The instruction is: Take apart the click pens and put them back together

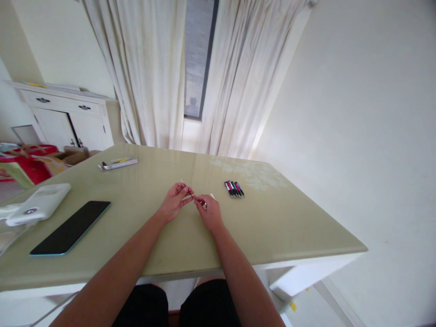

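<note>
A thin dark pen refill (188, 190) with a pale tip slants between my two hands above the middle of the table. My left hand (174, 202) pinches it along its length, fingers closed on it. At its lower end the fingertips of my right hand (209, 211) are pressed together. A small white piece (212, 196) shows just beyond my right knuckles; whether it is held or lies behind the hand I cannot tell. To the right, several click pens (234, 189) in mixed colours lie side by side in a row.
The pale green table (289, 222) carries an opened slim box (119, 164) at the far left. A dark tablet (71, 228) lies near my left forearm, with a white device (41, 204) beyond it. Curtains (153, 77) hang behind the table's far edge.
</note>
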### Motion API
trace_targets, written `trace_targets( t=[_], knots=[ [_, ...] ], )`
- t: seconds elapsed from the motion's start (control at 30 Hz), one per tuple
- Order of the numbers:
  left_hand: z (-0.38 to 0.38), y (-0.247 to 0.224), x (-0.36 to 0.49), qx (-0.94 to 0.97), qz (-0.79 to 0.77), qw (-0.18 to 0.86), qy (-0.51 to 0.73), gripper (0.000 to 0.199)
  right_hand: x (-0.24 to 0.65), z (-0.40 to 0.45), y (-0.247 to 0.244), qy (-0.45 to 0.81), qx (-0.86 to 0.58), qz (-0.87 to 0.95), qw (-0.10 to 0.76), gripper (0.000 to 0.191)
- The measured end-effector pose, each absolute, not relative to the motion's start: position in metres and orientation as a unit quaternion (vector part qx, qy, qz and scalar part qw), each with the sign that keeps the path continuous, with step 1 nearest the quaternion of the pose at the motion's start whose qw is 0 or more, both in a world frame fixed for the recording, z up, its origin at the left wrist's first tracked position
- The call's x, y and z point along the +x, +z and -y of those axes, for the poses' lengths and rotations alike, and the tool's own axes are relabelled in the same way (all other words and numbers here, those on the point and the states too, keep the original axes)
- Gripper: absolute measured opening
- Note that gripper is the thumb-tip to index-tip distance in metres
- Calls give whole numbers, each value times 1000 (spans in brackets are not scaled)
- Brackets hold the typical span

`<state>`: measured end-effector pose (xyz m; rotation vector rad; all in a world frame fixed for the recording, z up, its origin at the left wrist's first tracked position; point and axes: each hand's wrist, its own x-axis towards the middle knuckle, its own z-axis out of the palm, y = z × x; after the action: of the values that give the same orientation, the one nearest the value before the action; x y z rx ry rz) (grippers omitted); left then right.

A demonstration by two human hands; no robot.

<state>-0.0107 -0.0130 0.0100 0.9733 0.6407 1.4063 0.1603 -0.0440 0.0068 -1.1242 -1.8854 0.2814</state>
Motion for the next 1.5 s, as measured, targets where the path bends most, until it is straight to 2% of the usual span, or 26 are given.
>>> trace_targets(
  t=[0.63,1.2,1.3,1.4,1.5],
  knots=[
    [16,16,-11,397,-242,621,631,43,161,46,9,125,-458,733,487,12],
    [21,8,-5,464,-255,662,531,44,158,45,8,101,-470,701,526,8],
    [18,6,-4,464,-275,651,534,48,159,43,6,93,-512,673,526,15],
    [14,5,-6,459,-312,611,565,52,164,41,5,59,-559,655,504,17],
    [10,5,-8,445,-344,573,596,53,168,39,4,6,-625,660,417,10]
  ],
)
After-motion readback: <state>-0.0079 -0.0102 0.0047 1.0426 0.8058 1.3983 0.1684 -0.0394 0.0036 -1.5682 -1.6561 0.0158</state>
